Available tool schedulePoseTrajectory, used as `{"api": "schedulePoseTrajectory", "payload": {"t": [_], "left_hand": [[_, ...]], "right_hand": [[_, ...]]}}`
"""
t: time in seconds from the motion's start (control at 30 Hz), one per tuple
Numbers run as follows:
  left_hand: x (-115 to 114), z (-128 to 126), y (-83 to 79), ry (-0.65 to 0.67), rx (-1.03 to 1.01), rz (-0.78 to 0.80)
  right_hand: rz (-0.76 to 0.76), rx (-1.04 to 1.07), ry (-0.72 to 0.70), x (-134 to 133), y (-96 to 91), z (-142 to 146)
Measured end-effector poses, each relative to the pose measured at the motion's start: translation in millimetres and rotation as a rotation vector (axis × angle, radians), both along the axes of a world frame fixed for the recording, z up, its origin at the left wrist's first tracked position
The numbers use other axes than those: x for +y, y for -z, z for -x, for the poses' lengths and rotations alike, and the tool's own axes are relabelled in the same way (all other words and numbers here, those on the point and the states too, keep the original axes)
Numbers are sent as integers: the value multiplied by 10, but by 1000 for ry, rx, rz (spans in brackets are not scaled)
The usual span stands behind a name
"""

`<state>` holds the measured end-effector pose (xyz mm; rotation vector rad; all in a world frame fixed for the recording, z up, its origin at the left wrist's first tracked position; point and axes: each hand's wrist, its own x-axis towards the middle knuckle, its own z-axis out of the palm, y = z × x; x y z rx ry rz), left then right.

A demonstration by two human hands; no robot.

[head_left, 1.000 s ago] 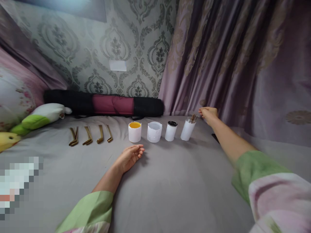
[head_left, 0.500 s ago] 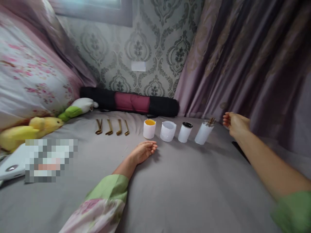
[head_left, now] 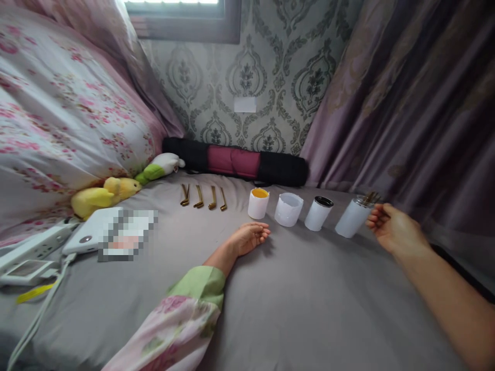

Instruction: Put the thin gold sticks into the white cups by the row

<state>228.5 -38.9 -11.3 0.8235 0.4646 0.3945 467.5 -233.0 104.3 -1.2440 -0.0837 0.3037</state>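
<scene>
My left hand (head_left: 252, 238) rests on the grey sheet, its fingers loosely bent and nothing visible in them. Just behind it stands a white cup with an orange inside (head_left: 258, 207). Beside my right hand (head_left: 394, 226), a tilted white canister (head_left: 351, 220) holds several thin brown-gold pieces (head_left: 372, 198). The right fingers are half curled near its rim, with no object visible in them; whether they touch it I cannot tell. Between the two stand a wide white cup (head_left: 288, 212) and a white canister with a dark inside (head_left: 318, 216). Several bent brass-coloured pieces (head_left: 212, 198) lie in a row to the left.
A long black and maroon bag (head_left: 234, 161) lies along the wall. Plush toys (head_left: 104, 196) sit by the floral curtain at left. A white device (head_left: 93, 234), a power strip (head_left: 34, 247) and cables (head_left: 46, 309) lie at the left. Purple curtains (head_left: 386, 103) hang at right.
The view has turned left, so the things appear further right. My right hand has moved in from the right, close to the canister with the brown-gold pieces. My left hand stays resting.
</scene>
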Motion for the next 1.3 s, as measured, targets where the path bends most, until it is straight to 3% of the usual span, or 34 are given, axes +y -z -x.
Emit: {"api": "schedulePoseTrajectory", "payload": {"t": [0.2,0.5,0.67,1.03,1.3], "left_hand": [[17,-14,27,12,-21,-9],[20,-8,27,21,-31,-9],[33,-7,50,36,-45,-12],[31,-12,31,39,-39,-23],[39,-12,31,42,-38,-8]], "right_hand": [[-26,78,-135,137,287,237],[49,206,-171,392,720,497],[84,214,-202,546,863,626],[159,-115,-270,729,1167,785],[175,-247,-321,691,1242,829]]}}
